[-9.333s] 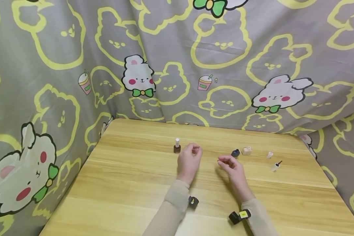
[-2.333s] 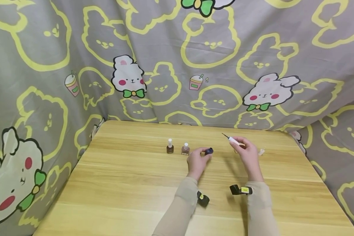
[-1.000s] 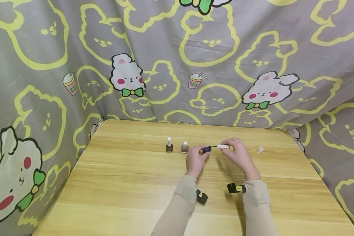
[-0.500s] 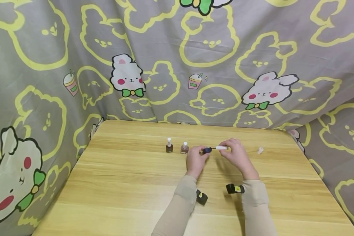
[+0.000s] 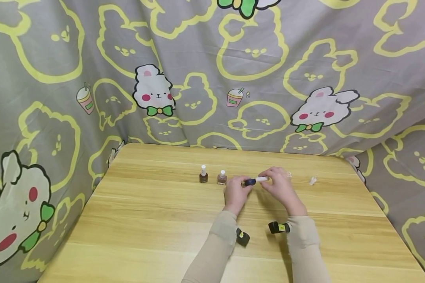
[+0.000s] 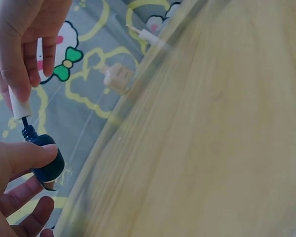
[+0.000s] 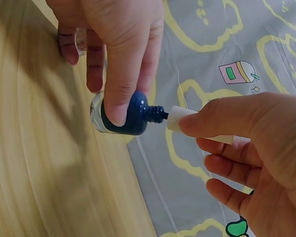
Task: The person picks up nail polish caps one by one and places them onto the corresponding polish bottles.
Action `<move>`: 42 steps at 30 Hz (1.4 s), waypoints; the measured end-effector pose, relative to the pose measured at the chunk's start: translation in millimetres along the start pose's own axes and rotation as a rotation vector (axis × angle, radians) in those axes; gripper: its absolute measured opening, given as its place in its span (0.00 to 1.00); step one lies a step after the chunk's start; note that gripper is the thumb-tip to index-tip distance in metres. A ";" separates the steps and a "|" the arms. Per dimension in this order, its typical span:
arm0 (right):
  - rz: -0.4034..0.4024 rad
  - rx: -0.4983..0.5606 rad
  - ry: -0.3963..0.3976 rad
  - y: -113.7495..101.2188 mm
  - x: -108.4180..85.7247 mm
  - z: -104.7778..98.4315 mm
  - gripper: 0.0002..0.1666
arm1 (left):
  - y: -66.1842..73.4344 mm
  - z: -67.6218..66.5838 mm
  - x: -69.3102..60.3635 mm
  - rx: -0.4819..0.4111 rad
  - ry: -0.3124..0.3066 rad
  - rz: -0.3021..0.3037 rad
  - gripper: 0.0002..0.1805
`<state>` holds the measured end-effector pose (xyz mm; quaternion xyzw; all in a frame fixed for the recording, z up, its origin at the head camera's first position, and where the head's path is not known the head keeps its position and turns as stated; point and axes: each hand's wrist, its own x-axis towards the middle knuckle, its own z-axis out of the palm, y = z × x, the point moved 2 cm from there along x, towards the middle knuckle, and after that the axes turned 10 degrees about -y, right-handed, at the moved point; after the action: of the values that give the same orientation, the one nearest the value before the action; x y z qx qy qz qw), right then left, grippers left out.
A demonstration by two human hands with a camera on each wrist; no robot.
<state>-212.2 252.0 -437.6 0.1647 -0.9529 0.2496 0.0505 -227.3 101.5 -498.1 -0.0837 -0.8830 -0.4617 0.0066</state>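
Note:
In the head view my left hand (image 5: 235, 193) pinches a dark blue nail polish bottle (image 5: 250, 182) between thumb and fingers, its neck tilted toward the right. My right hand (image 5: 281, 190) holds the white brush cap (image 5: 261, 179) by its sides. Both wrist views show the threaded bottle neck (image 7: 155, 114) lined up with the cap. A short dark piece of the brush stem (image 6: 24, 121) shows between cap and neck; the rest of the brush is hidden inside the bottle. The cap stands slightly apart from the threads.
Two capped nail polish bottles, one dark brown (image 5: 203, 176) and one pinkish brown (image 5: 222, 179), stand left of my hands. A pale uncapped bottle (image 6: 118, 76) is partly hidden behind my right hand. Farther right lies a white brush cap (image 5: 313, 181). Patterned curtains (image 5: 191, 59) border the wooden table (image 5: 156, 224).
Both hands were empty at first; they now hold the blue bottle and its cap. The pinkish-brown bottle now stands capped beside the brown one. Lately, my right hand moved left, sliding the brush into the neck.

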 end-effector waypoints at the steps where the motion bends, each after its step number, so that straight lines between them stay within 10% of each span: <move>1: 0.001 0.006 -0.003 -0.5 0.1 0.8 0.10 | 0.3 0.1 -0.2 0.001 0.000 0.002 0.15; 17: -0.035 0.009 0.050 -2.4 7.2 18.6 0.17 | -1.1 1.1 0.5 0.027 0.014 -0.001 0.15; 42: 0.047 0.330 0.030 8.1 13.1 23.2 0.34 | -5.3 -5.5 -1.0 -0.092 0.002 -0.063 0.14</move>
<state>-227.6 243.4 -459.1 0.1448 -0.9017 0.4062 0.0309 -227.5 93.9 -499.4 -0.0557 -0.8631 -0.5017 -0.0110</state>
